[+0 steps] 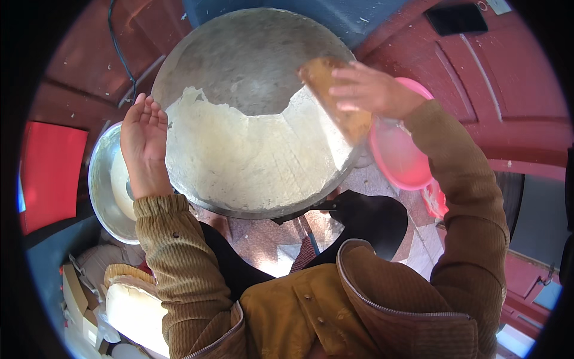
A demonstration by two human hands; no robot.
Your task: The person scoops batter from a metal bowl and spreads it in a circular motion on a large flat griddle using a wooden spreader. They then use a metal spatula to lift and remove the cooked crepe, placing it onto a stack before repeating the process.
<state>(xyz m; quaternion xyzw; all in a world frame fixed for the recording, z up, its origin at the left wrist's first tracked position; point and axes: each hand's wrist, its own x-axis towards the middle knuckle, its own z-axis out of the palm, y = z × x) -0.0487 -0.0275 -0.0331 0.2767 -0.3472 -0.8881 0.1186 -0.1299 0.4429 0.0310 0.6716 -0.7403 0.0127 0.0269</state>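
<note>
A large round griddle [255, 54] lies before me. A pale layer of batter [242, 157] covers its near half in a crescent with a ragged upper edge; the far part of the plate is bare and grey. My right hand [370, 87], blurred, is on a flat brown spreader [354, 123] with a curved edge. The spreader lies tilted over the right end of the batter. At the griddle's left rim my left hand [144, 139] is raised, palm showing and fingers slightly curled, with nothing in it. It partly hides a metal bowl [99, 193] containing pale batter [119, 179].
Right of the griddle stands a pink plastic basin [399, 161]. A dark phone [456, 19] lies on the red surface at the upper right. A cable [117, 49] runs down the upper left. Thin pale sheets [134, 309] and a cardboard box [74, 287] are at lower left.
</note>
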